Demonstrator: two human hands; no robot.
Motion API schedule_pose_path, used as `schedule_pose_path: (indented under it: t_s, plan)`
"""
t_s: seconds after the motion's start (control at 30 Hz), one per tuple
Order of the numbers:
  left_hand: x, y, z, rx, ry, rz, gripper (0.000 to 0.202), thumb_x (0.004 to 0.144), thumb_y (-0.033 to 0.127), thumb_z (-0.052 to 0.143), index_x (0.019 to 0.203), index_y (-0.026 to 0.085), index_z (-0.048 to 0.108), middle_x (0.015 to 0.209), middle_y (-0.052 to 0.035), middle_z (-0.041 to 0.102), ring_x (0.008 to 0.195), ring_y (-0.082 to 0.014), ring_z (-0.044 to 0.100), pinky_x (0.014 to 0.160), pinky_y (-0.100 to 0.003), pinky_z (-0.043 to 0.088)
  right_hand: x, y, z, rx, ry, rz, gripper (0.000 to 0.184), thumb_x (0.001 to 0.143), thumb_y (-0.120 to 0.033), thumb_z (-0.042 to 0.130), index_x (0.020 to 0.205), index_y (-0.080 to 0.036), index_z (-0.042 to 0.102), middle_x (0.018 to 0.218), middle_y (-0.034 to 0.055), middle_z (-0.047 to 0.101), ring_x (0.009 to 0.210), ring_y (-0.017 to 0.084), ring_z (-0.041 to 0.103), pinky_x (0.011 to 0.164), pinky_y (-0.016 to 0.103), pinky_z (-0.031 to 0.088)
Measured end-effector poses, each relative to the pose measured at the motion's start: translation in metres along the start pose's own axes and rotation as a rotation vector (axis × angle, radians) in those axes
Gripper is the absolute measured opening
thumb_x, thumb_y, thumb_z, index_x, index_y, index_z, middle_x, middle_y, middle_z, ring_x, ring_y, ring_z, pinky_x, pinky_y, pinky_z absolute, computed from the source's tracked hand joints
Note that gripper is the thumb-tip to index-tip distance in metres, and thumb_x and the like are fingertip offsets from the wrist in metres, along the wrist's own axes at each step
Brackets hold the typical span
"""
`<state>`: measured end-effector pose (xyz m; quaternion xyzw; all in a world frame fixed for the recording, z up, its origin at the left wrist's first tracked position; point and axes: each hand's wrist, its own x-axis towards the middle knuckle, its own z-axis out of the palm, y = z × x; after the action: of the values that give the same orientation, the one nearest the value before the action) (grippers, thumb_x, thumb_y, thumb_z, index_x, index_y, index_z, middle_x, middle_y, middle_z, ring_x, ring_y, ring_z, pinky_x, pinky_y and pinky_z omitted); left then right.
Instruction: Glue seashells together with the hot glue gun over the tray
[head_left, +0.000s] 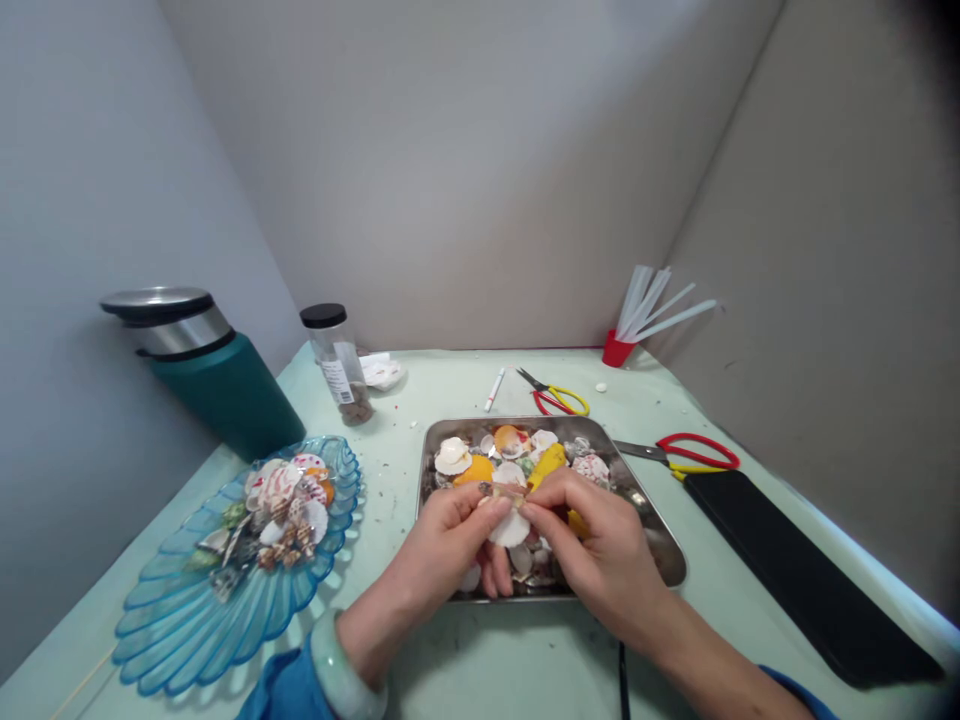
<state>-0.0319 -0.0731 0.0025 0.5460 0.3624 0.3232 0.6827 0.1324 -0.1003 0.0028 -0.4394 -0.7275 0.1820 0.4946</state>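
Observation:
Both hands meet over a metal tray [670,572] filled with mixed seashells. Between them is a white seashell [510,529], with its ribbed, fan-like lower edge showing below the fingertips. My left hand [459,525] pinches its upper left side, thumb on top and other fingers curled underneath. From the right, my right hand [592,525] closes thumb and index finger on the shell's top edge. Something small and pale shows between the fingertips, too small to name. Around them in the tray lie an orange shell [475,470], a yellow piece [549,463] and a cream scallop shell [453,456].
On the left stand a blue shell-shaped dish [172,640] holding shells, a teal bottle [225,390] and a black-lidded jar [341,370]. Behind the tray lie small scissors [559,398] and a marker [495,389]. To the right are larger scissors [694,455], a black pad [802,570] and a red cup [618,349] of glue sticks.

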Motion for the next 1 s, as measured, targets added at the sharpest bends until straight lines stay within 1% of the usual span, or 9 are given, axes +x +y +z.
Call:
schedule_pose_path:
  t_s: [0.07, 0.13, 0.23, 0.43, 0.57, 0.67, 0.8, 0.9, 1.0]
  plan:
    - [-0.0003, 0.0001, 0.0001, -0.022, -0.001, 0.031, 0.033, 0.085, 0.044, 0.053, 0.102, 0.017, 0.049, 0.042, 0.0038, 0.057, 0.035, -0.0125, 0.053, 0.038, -0.02, 0.042, 0.0003, -0.0004, -0.0004, 0.011, -0.009, 0.053, 0.016, 0.09, -0.021, 0.052, 0.075, -0.019, 0.055, 0.069, -0.0007, 0.057, 0.063, 0.012, 0.054, 0.061, 0.025, 0.041]
    - [-0.0011, 0.0012, 0.0011, -0.022, 0.008, 0.047, 0.034, 0.086, 0.044, 0.052, 0.107, 0.019, 0.044, 0.043, 0.0055, 0.056, 0.035, -0.0123, 0.052, 0.039, -0.019, 0.041, 0.001, -0.0004, -0.0008, 0.021, -0.018, 0.105, 0.014, 0.09, -0.024, 0.053, 0.077, -0.019, 0.056, 0.07, -0.0006, 0.058, 0.063, 0.013, 0.054, 0.06, 0.025, 0.042]
    - [-0.0024, 0.0032, 0.0027, 0.004, 0.031, 0.052, 0.033, 0.087, 0.046, 0.049, 0.105, 0.02, 0.043, 0.043, 0.0061, 0.054, 0.035, -0.0109, 0.05, 0.037, -0.017, 0.037, 0.0024, 0.0006, -0.0009, 0.019, -0.025, 0.139, 0.014, 0.09, -0.027, 0.053, 0.079, -0.019, 0.056, 0.072, -0.0001, 0.058, 0.064, 0.013, 0.053, 0.059, 0.025, 0.042]
    - [-0.0009, 0.0031, 0.0021, 0.018, 0.183, 0.144, 0.028, 0.085, 0.042, 0.054, 0.098, 0.019, 0.049, 0.042, 0.011, 0.042, 0.031, -0.0054, 0.039, 0.039, -0.015, 0.033, 0.0015, 0.0044, 0.0006, 0.027, -0.003, 0.185, 0.015, 0.09, -0.028, 0.052, 0.077, -0.02, 0.054, 0.069, -0.0007, 0.056, 0.061, 0.012, 0.051, 0.057, 0.024, 0.042]
    - [-0.0001, 0.003, 0.0026, 0.012, 0.211, 0.168, 0.026, 0.084, 0.039, 0.057, 0.1, 0.019, 0.049, 0.046, 0.0109, 0.045, 0.032, -0.0053, 0.041, 0.038, -0.016, 0.035, -0.0003, 0.0041, 0.0017, 0.114, -0.023, 0.23, 0.009, 0.09, -0.03, 0.053, 0.089, -0.021, 0.053, 0.076, -0.0008, 0.058, 0.063, 0.012, 0.055, 0.057, 0.022, 0.045]
    - [-0.0005, 0.0035, 0.0036, 0.03, 0.217, 0.178, 0.025, 0.085, 0.038, 0.055, 0.1, 0.019, 0.048, 0.047, 0.0104, 0.047, 0.033, -0.0063, 0.045, 0.037, -0.016, 0.035, -0.0006, 0.0018, 0.0022, 0.127, -0.05, 0.238, 0.013, 0.088, -0.03, 0.056, 0.097, -0.021, 0.053, 0.075, -0.0014, 0.059, 0.063, 0.012, 0.057, 0.056, 0.022, 0.045]
    - [-0.0025, 0.0031, 0.0053, 0.074, 0.223, 0.179, 0.024, 0.084, 0.037, 0.057, 0.096, 0.019, 0.049, 0.054, 0.0086, 0.051, 0.035, -0.0066, 0.049, 0.036, -0.015, 0.036, -0.0004, -0.0009, 0.0026, 0.028, -0.068, 0.181, 0.013, 0.089, -0.027, 0.054, 0.1, -0.02, 0.054, 0.067, -0.0032, 0.057, 0.057, 0.011, 0.055, 0.054, 0.022, 0.043]
    - [-0.0043, 0.002, 0.0071, 0.12, 0.238, 0.188, 0.024, 0.084, 0.039, 0.058, 0.092, 0.018, 0.05, 0.055, 0.007, 0.053, 0.036, -0.0072, 0.051, 0.037, -0.016, 0.037, -0.0009, -0.0014, 0.0026, -0.022, -0.069, 0.149, 0.013, 0.09, -0.026, 0.051, 0.102, -0.02, 0.053, 0.062, -0.004, 0.055, 0.052, 0.011, 0.053, 0.051, 0.022, 0.041]
    - [-0.0054, 0.0012, 0.0082, 0.155, 0.257, 0.186, 0.023, 0.083, 0.039, 0.058, 0.088, 0.018, 0.05, 0.052, 0.0062, 0.054, 0.036, -0.0079, 0.052, 0.037, -0.016, 0.037, -0.0018, -0.0014, 0.0027, -0.035, -0.075, 0.141, 0.011, 0.091, -0.026, 0.05, 0.098, -0.02, 0.054, 0.063, -0.0029, 0.058, 0.053, 0.012, 0.055, 0.051, 0.022, 0.043]
